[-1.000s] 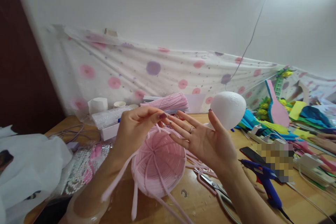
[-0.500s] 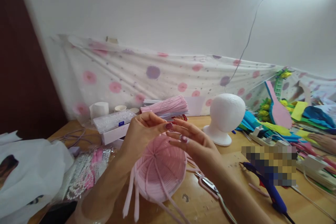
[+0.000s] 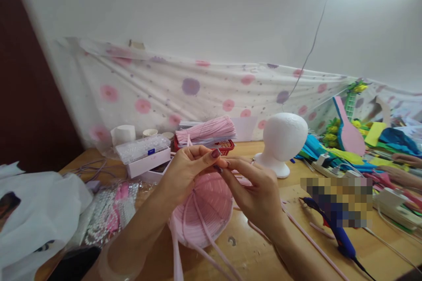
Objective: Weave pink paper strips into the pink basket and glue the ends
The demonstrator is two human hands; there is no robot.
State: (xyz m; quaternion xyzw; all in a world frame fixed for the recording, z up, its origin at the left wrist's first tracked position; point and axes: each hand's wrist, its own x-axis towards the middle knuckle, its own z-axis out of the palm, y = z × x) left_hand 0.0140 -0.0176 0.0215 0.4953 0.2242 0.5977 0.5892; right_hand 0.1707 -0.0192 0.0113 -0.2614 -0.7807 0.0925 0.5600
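A round pink woven basket (image 3: 211, 215), its ribbed hollow facing me, rests on the table beneath my hands. Both hands meet fingertip to fingertip over its far rim. My left hand (image 3: 191, 167) is closed in a pinch, with a thin pink strip (image 3: 189, 140) poking up behind its knuckles. My right hand (image 3: 259, 186) also pinches at that spot, thumb and forefinger together. What lies between the fingertips is mostly covered, but it appears to be the pink strip. Long loose pink strands (image 3: 209, 239) hang from the basket toward me.
Behind the hands, a bundle of pink stems (image 3: 207, 129) lies on a red basket (image 3: 227, 145). A white foam head (image 3: 285, 142) stands right of it. A blue glue gun (image 3: 339, 232) and power strips lie at right, near another person's hand (image 3: 395, 177). Bead boxes (image 3: 145, 149) stand left.
My right hand has gone from spread fingers to a pinch against the left fingertips. It has turned and now covers the scissors. A pink strand trails beside my right forearm.
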